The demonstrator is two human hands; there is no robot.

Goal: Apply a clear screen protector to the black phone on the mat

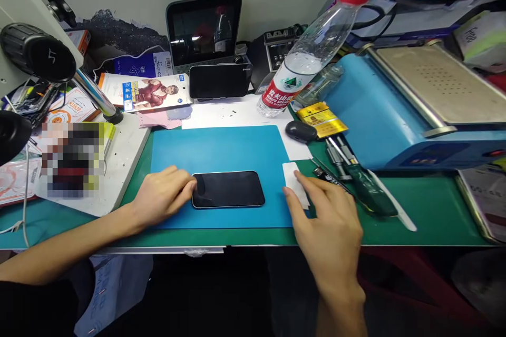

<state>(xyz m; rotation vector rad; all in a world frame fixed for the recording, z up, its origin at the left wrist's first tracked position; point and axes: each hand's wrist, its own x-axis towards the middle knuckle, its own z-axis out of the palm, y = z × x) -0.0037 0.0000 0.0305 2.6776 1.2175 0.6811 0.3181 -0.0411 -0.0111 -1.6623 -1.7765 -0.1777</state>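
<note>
A black phone (228, 189) lies screen up on a blue mat (221, 152). My left hand (162, 195) rests on the mat with its fingers curled loosely against the phone's left end. My right hand (328, 221) lies flat at the mat's right edge, fingers stretched out, with the fingertips on a small white wipe (294, 179).
A clear water bottle (312, 52) with a red cap leans at the back right. A blue laminating machine (415, 105) fills the right side. Tweezers and tools (348, 168) lie beside it. A small screen (203, 29), packaging (144, 92) and a microscope arm (90, 89) stand behind.
</note>
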